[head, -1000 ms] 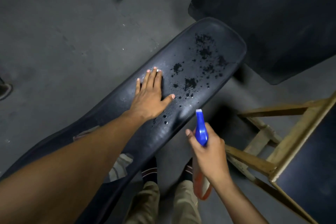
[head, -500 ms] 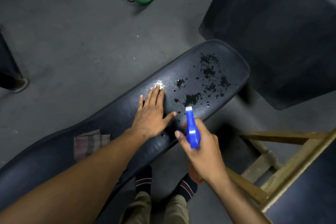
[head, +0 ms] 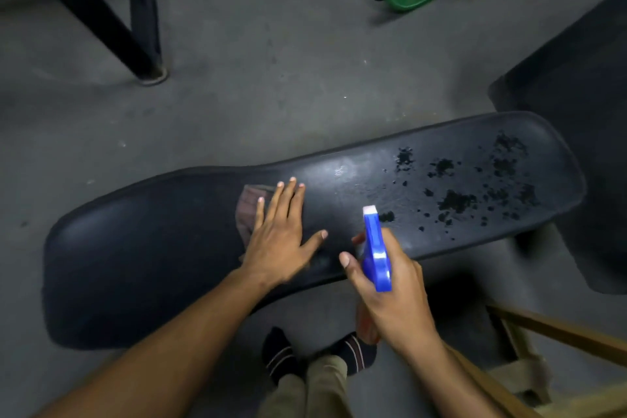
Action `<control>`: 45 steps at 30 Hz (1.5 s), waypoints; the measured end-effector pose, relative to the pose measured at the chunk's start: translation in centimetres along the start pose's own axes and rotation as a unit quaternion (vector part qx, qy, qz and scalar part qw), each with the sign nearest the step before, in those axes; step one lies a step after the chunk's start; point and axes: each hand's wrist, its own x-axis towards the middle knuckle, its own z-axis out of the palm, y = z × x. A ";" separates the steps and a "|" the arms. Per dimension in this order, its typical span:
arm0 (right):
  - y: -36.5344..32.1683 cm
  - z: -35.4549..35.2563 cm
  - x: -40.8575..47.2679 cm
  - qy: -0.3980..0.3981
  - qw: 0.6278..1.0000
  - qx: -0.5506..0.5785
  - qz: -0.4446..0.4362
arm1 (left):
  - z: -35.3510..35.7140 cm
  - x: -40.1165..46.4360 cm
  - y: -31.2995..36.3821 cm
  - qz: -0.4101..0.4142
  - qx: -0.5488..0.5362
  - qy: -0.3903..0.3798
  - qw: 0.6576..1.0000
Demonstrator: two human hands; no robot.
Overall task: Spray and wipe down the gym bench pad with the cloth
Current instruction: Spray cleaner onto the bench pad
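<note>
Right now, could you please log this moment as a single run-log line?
left hand: flat on cloth | right hand: gripping spray bottle | bench pad: wet spots on far end | wipe: pending

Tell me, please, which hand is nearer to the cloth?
The left hand: it lies flat on the cloth. The right hand holds the spray bottle farther right.

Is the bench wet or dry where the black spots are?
Wet. The far end of the bench pad carries dark blotches and droplets, just ahead of the nozzle of the spray bottle.
</note>
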 end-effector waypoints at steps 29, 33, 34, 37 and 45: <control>-16.2 26.1 1.7 -0.117 0.968 0.096 -0.199 | -2.0 -18.1 -20.4 -0.244 0.003 0.030 0.969; -16.4 27.2 1.6 -0.143 0.967 0.064 -0.202 | -1.2 -18.7 -20.4 -0.246 -0.015 0.043 0.968; -16.1 27.2 1.6 -0.156 0.967 0.062 -0.192 | -1.2 -18.7 -20.4 -0.249 -0.020 0.044 0.967; -14.6 27.0 1.6 -0.175 0.968 0.044 -0.172 | -1.2 -18.7 -20.2 -0.251 -0.034 0.044 0.966; -12.0 25.8 1.5 -0.166 0.974 -0.002 -0.155 | -0.9 -18.7 -19.2 -0.239 -0.029 0.049 0.969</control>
